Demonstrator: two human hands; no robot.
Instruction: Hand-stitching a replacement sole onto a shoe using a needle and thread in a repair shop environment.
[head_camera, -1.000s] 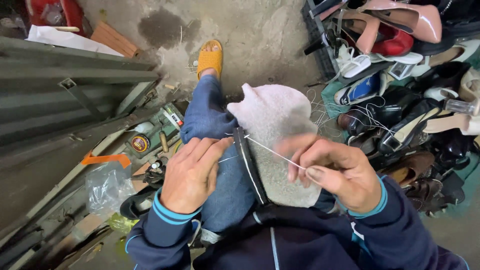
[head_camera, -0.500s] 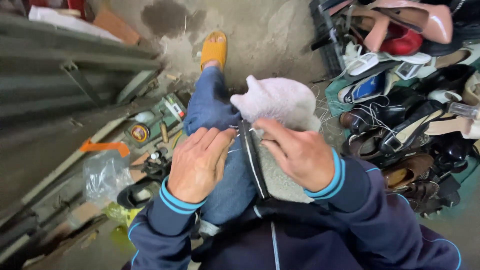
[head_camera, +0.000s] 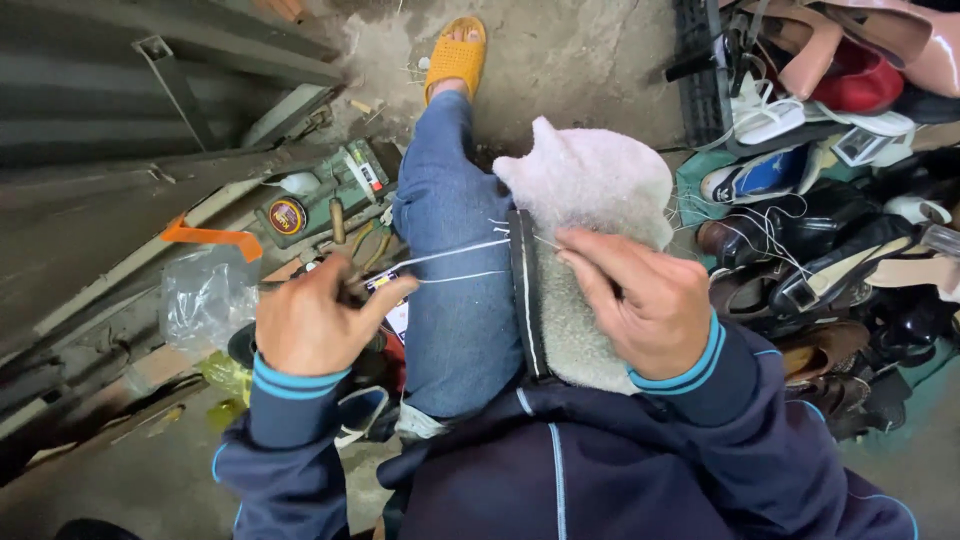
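At the centre of the frame a fuzzy grey-white slipper (head_camera: 590, 200) with a black sole edge (head_camera: 524, 290) rests on the person's lap, against the blue-jeaned knee (head_camera: 455, 260). The right hand (head_camera: 645, 300) lies on the fleece, fingers curled together and pressed onto it. The left hand (head_camera: 320, 320), left of centre, has its fingers closed tight on white thread (head_camera: 450, 262), which runs in two taut strands across the knee to the sole edge. At lower left a clear plastic bag (head_camera: 200, 295) lies crumpled; what it holds cannot be made out. A round tin (head_camera: 287, 216) sits among tools beside the knee. At upper right a black crate (head_camera: 700, 60) borders a pile of shoes (head_camera: 830, 240). A foot in an orange sandal (head_camera: 455, 55) shows at top centre.
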